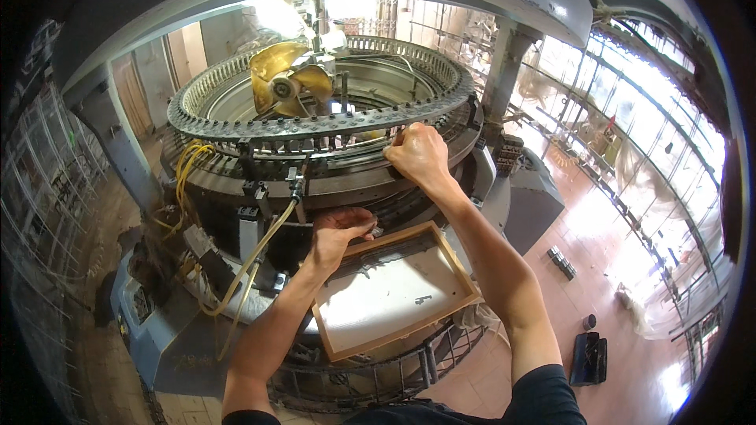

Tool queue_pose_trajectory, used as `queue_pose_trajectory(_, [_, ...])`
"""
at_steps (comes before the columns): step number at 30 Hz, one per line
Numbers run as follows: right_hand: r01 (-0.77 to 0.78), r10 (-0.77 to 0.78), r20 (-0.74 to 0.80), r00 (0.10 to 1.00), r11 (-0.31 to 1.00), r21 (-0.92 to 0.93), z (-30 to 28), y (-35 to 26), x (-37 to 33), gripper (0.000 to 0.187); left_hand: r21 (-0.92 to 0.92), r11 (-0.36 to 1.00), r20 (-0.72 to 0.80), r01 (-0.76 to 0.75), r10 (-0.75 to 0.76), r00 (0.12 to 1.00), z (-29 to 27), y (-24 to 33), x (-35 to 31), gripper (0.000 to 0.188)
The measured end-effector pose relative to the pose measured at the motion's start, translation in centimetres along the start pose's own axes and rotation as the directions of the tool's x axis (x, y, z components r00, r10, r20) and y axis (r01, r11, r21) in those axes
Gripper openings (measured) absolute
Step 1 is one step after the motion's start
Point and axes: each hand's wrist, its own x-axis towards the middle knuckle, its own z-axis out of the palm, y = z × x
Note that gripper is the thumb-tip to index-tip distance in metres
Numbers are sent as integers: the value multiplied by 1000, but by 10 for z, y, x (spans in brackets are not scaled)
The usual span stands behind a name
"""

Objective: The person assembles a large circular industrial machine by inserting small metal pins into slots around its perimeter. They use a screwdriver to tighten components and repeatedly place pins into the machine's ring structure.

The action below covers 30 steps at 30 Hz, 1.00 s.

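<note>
A reddish tiled floor (594,287) runs away to the right of me. On it stands the big round machine (224,177), filling the middle of my view, with a heavy metal ring (315,127) along its upper part, studded on top and slotted around its inner wall. On the machine's near side, just in front of me, is a shallow wooden-framed tray (455,260) with a white bottom, set at a slant. Farther off, over the ring's left half, is a fan (272,63) with amber blades. A yellow hose (265,238) loops down at the left of the tray, and a black case (589,360) lies on the floor to the near right.

My right grip (391,152) is at the near right of the ring, just under its edge, fingers curled inward; the fingertips are partly hidden, so I cannot tell whether they pinch anything. My left grip (373,228) is at the tray's far left edge, fingers bent toward the thumb. A small greyish bit shows at those fingertips, but I cannot tell whether I am pinching it.

Thin dark pieces (386,253) lie in a row along the tray's far side, and a few small grey pieces (424,300) lie loose toward its near right.
</note>
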Motion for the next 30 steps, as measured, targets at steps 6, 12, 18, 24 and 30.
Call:
queue_pose_trajectory(6, [4, 0, 57, 998, 997, -73, -1, -4, 2, 20, 5, 1000, -1, 4, -4, 1000, 0, 1, -1, 13])
queue_pose_trajectory(12, [-48, 50, 141, 989, 999, -22, -6, 5, 8, 25, -5, 1000, 5, 26, -26, 1000, 0, 4, -1, 14])
queue_pose_trajectory(18, [-38, 41, 139, 989, 999, -18, -6, 6, 10, 26, 17, 1000, 7, 20, -20, 1000, 0, 4, -1, 13])
queue_pose_trajectory(24, [-104, 93, 199, 976, 994, 45, -12, 1, 9, 22, 37, 999, 7, 18, -19, 1000, 0, 4, -1, 15])
queue_pose_trajectory(30, [-61, 52, 178, 983, 997, 45, -15, -1, 8, 23, 19, 1000, -9, 21, -21, 1000, 1, 3, -1, 13])
